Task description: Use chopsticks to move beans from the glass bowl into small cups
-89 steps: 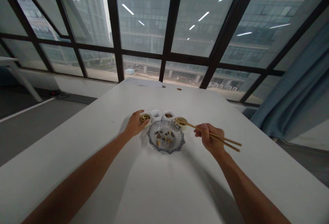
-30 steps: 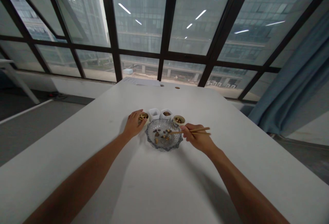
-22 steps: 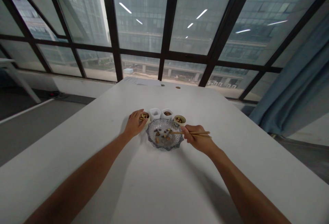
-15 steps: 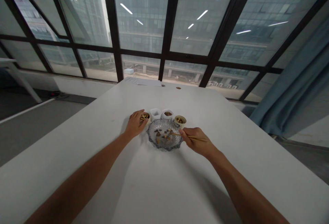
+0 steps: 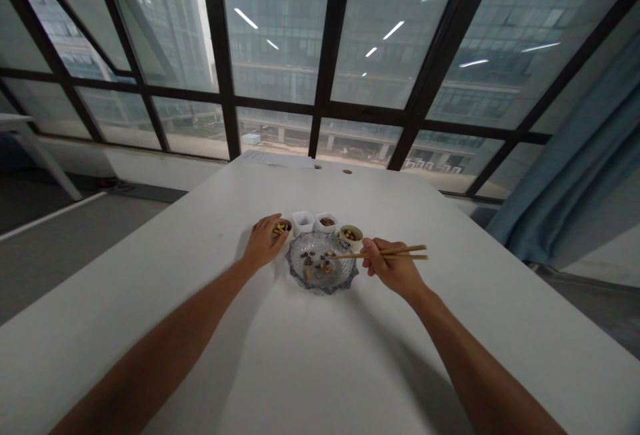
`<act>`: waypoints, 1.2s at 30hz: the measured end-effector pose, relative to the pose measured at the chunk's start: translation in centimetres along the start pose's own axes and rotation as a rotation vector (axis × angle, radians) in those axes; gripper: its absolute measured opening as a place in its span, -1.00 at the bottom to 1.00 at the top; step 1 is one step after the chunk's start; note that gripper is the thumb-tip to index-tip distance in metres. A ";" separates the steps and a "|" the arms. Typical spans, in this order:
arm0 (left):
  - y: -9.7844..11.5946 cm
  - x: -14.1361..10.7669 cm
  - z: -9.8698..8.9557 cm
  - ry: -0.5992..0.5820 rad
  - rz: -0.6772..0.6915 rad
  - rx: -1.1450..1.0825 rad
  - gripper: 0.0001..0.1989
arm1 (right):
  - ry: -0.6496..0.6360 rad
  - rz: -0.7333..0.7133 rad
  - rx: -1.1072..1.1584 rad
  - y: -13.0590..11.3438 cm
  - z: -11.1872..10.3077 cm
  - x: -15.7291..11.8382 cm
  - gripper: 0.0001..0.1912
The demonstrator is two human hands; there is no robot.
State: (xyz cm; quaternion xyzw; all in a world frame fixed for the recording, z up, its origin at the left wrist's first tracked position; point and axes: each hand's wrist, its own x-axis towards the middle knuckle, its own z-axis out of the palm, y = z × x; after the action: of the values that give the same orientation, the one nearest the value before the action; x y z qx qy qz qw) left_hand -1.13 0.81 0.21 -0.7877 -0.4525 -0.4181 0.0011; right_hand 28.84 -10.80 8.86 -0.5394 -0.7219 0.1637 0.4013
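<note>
Gripped in my right hand [image 5: 393,268], the chopsticks [image 5: 350,256] left the two o'clock cup [image 5: 355,244], so the glass bowl [image 5: 325,286] is reachable; my left hand [image 5: 263,242] hugs the ten o'clock cup [image 5: 289,235].
</note>
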 end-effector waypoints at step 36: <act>0.2 -0.1 0.0 0.003 0.010 0.003 -0.71 | -0.100 -0.202 -0.086 0.0 2.0 -0.5 -0.45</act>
State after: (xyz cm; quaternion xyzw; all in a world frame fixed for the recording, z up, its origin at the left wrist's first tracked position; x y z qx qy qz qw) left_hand -0.97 0.65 0.24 -0.7892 -0.4493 -0.4187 0.0051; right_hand 27.43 -10.90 7.38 -0.4718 -0.7980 0.1183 0.3559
